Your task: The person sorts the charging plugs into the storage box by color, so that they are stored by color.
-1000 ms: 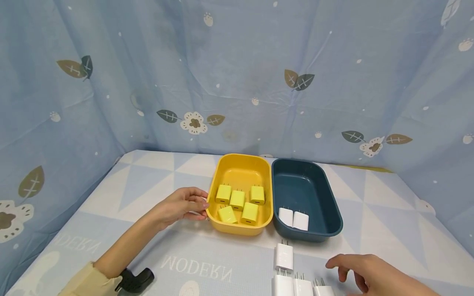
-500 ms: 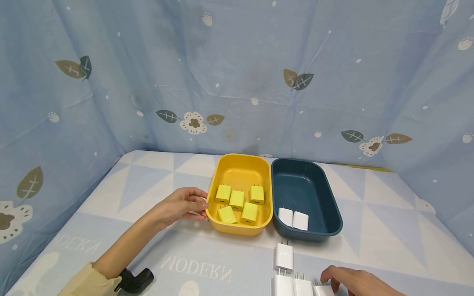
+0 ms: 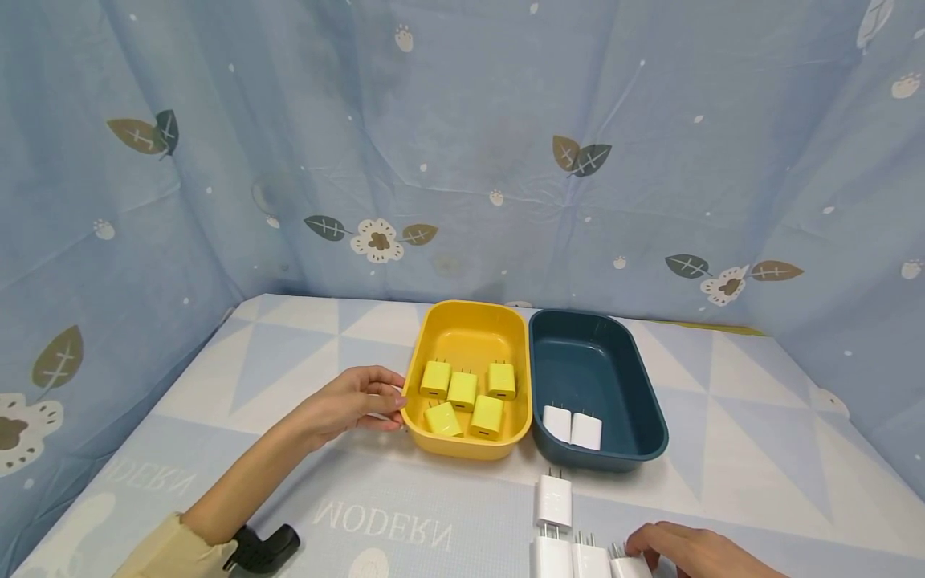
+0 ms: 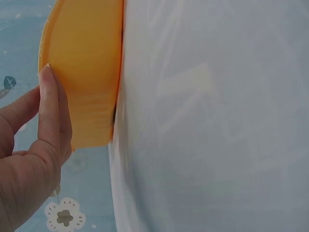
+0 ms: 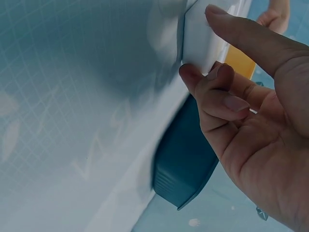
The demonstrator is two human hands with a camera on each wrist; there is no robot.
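My left hand [image 3: 354, 405] touches the left side of the yellow bin [image 3: 466, 448]; in the left wrist view its fairly straight fingers [image 4: 49, 108] lie against the bin's outer wall [image 4: 91, 63]. Several yellow plug adapters [image 3: 487, 417] lie in that bin. At the bottom right, my right hand [image 3: 697, 550] pinches a white adapter [image 3: 630, 567], the rightmost of its row. The right wrist view shows the thumb on one side of this white adapter [image 5: 198, 36] and a fingertip at its lower end. The adapter's lower part is cut off in the head view.
A dark blue bin [image 3: 600, 460] touches the yellow one and holds two white adapters [image 3: 586, 431]. More white adapters [image 3: 554, 502] stand in front of it. A black curved object [image 3: 266, 550] is by the left sleeve [image 3: 173, 550]. A patterned curtain [image 3: 462, 160] hangs behind.
My right hand has moved left onto the rightmost white adapter and taken hold of it; the adapter has shifted slightly. My left hand has stayed at the yellow bin.
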